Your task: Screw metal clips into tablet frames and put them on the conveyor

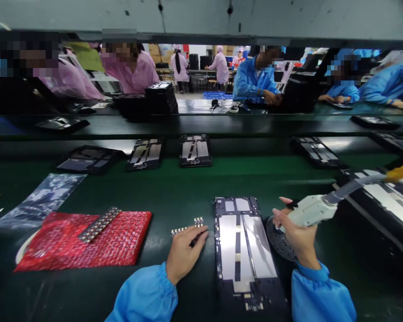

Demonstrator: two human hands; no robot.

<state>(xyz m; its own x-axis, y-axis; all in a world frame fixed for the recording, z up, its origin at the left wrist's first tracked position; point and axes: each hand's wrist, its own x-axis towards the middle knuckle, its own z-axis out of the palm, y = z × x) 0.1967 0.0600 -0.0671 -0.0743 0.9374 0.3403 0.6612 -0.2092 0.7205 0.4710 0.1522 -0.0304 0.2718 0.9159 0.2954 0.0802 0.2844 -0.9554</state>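
Observation:
My left hand (186,248) is closed, with thumb and fingers bent around a strip of small circuit boards (199,221) low over the green bench; its grip is partly hidden. My right hand (297,235) is wrapped round a white handheld tool (310,210) with a grey hose leading off to the right. Between my hands lies an opened tablet (228,241), its inside facing up, with silvery battery panels and black edges. A round dark mesh-like dish (277,239) sits beneath my right hand, just right of the tablet.
At left, a red bubble-wrap bag (121,237) carries another board strip (100,225), beside a clear plastic bag (43,197). Several opened tablets (195,151) line the back. A large device (386,201) lies at right. Co-workers (257,80) sit beyond the shelf (201,125).

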